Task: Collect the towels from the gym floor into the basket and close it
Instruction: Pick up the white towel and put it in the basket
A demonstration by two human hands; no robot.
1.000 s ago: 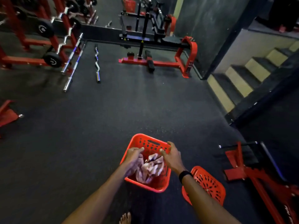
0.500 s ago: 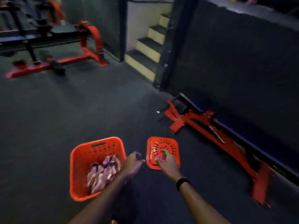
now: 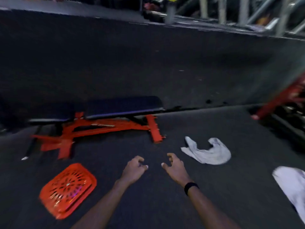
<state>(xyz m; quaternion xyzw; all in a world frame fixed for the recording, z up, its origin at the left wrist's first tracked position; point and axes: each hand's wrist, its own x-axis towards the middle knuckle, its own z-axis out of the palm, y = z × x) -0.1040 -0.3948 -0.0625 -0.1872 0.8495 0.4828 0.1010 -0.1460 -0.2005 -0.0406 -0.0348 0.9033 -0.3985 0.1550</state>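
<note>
left hand [image 3: 134,169]: fingers loosely curled, holding nothing, over bare floor
right hand [image 3: 175,167]: fingers curled and spread claw-like, holding nothing; black wristband [image 3: 191,187] on the wrist
grey towel [image 3: 207,152]: crumpled on the floor, near the right hand on its far right side, not touching the fingers
white towel [image 3: 292,185]: on the floor right of the grey towel, apart from it, cut off by the frame edge
lid [image 3: 68,190]: orange perforated basket lid, flat on the floor, well left of the grey towel, left of the left hand, untouched
basket: not in view
bench [image 3: 105,124]: red frame with a dark pad, beyond the lid, left of the grey towel, against the wall
floor [image 3: 165,204]: dark speckled rubber
wall [image 3: 148,63]: dark, behind the grey towel; blurred metal railing above it
red equipment [image 3: 280,100]: far right beyond the grey towel, blurred
</note>
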